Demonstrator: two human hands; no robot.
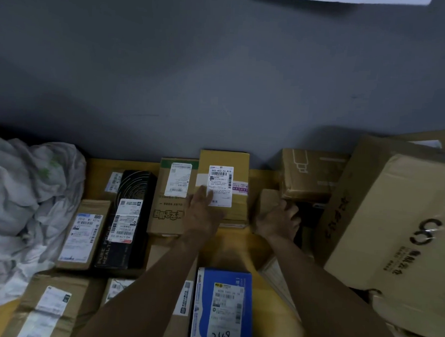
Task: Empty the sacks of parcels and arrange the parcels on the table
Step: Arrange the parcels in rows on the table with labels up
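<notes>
Fingers [206, 196] of the left hand [203, 215] lie flat and together on the tall yellow-brown box [225, 158], their tips covering the lower corner of its white shipping label [220, 185]; nothing is gripped.

At nine o'clock a crumpled white sack [16, 198] slumps on the yellow table [238, 242], its left side cut off by the frame. Toward the centre stand a brown parcel with a blue-edged label [82, 234], a black carton with ring patterns [127, 215] and a kraft box with green tape [171, 199], side by side. At six o'clock the forearms hide most of a low row of cartons — only the blue-and-white box marked 2490 [221, 310] shows well, its bottom cut off.

At about two o'clock from the left hand, the right hand [278, 220] is curled around a small brown parcel [267, 199], fingers clamped on its right edge; the parcel's lower part is hidden behind the hand. Beyond it sits a brown box with a printed bottle outline [311, 173], and at three o'clock a big tilted carton [394, 218] — its print blurred — leans over darker things I cannot make out.
</notes>
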